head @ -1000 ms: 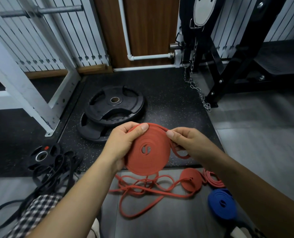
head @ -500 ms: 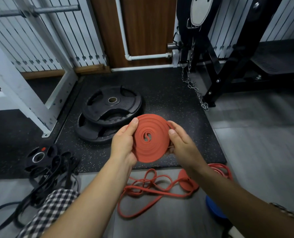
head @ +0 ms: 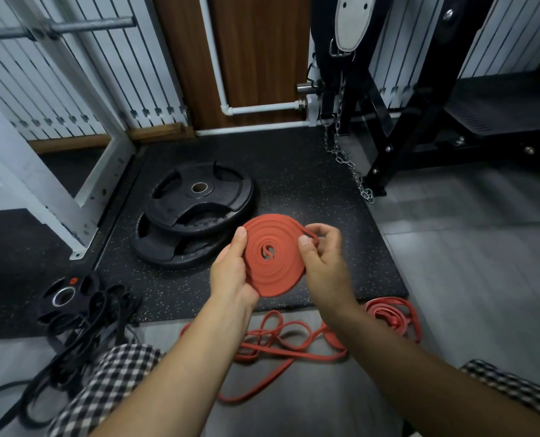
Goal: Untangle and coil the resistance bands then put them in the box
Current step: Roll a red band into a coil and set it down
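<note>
A red resistance band wound into a flat coil is held up over the black mat. My left hand grips its left edge, thumb on the face. My right hand pinches the coil's right edge where the band's loose end loops. Below them a tangled red band lies loose on the grey floor, and a partly coiled red band lies to its right. A heap of black bands sits at the lower left. No box is in view.
Two stacked black weight plates lie on the speckled mat just beyond my hands. A small black plate sits by the black bands. A white rack leg stands left; a black machine frame with a hanging chain stands right.
The last loose length of red band has been wound onto the coil, which is now larger and tighter. The view shifted so the blue coil at lower right is out of sight.
</note>
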`<action>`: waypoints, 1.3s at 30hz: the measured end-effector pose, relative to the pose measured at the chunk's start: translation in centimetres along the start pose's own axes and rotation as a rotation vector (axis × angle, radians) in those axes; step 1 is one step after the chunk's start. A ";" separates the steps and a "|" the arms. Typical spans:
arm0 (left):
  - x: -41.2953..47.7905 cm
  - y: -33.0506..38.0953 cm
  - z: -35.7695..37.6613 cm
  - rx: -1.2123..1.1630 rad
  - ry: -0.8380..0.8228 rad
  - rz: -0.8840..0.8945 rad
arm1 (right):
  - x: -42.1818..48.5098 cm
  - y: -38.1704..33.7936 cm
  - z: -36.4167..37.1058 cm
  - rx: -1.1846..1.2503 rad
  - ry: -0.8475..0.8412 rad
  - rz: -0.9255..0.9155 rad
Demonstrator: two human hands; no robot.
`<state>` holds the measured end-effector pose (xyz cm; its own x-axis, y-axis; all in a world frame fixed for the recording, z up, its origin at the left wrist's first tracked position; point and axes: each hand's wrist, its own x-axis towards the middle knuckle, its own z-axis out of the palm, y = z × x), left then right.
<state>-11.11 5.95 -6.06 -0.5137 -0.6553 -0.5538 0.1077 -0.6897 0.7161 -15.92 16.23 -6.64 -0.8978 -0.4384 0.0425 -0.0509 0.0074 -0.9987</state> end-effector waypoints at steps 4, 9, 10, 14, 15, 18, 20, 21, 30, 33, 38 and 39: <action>0.2 0.3 -0.9 -0.026 0.040 0.029 | -0.6 0.7 0.4 0.041 -0.068 0.082; -0.8 -1.8 -1.3 0.033 0.050 0.041 | -2.0 1.9 -1.2 0.137 -0.054 0.239; -1.1 -2.8 -1.6 0.081 0.065 0.043 | -2.4 2.5 -1.8 0.128 -0.049 0.281; -1.4 -8.1 -3.6 0.278 0.093 -0.064 | -3.4 7.1 -4.3 0.036 -0.005 0.498; -1.4 -9.3 -4.2 0.303 0.073 -0.111 | -3.7 8.3 -4.8 0.011 0.000 0.543; -1.3 -11.1 -5.9 0.434 0.033 -0.213 | -4.8 11.7 -5.8 -0.044 0.014 0.640; -0.9 -11.8 -6.9 0.600 0.002 -0.277 | -6.3 14.5 -6.0 -0.052 0.026 0.720; -0.5 -12.3 -7.5 0.688 -0.017 -0.302 | -7.1 15.9 -6.0 -0.074 0.016 0.749; 2.2 -18.5 -8.4 0.792 0.032 -0.513 | -10.1 22.5 -8.3 0.060 0.171 0.995; 2.5 -22.2 -9.2 0.699 0.113 -0.618 | -10.1 23.9 -10.0 -0.101 0.162 1.007; 3.4 -28.5 -10.0 0.568 0.227 -0.716 | -9.0 26.5 -11.8 -0.344 0.114 1.061; 3.7 -29.6 -10.0 0.565 0.227 -0.737 | -8.7 27.1 -12.1 -0.396 0.103 1.058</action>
<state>-7.66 20.86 -33.50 -0.1045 -0.2009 -0.9740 -0.6343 -0.7408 0.2208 -14.74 31.11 -33.73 -0.6029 0.0329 -0.7972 0.6365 0.6222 -0.4557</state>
